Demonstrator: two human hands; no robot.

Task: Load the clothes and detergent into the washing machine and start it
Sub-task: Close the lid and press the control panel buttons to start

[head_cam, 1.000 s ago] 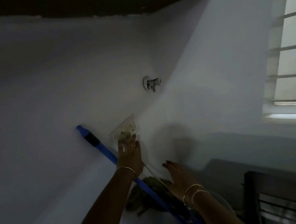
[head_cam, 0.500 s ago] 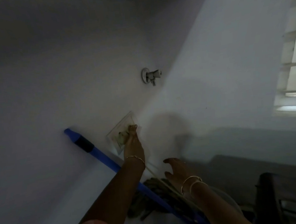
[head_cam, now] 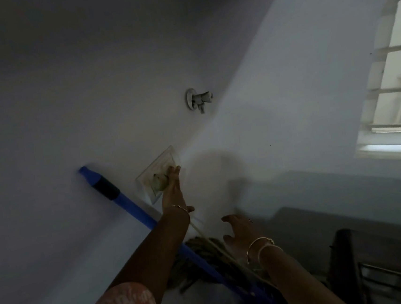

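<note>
Left hand (head_cam: pixel 172 191) shifted up socket plate (head_cam: pixel 158 174), fingers straight beside plug (head_cam: pixel 159 181); right hand (head_cam: pixel 239 234) relaxed, empty. Powering underway; machine unseen, start pending.

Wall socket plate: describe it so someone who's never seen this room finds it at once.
Start at the corner where the two pale walls meet and find the white water tap on the left one. Below it sits the socket plate, a pale square fitting with a round plug in it, where the left hand reaches. Unlike the blue mop handle leaning beside it, it lies flat on the wall.
</note>
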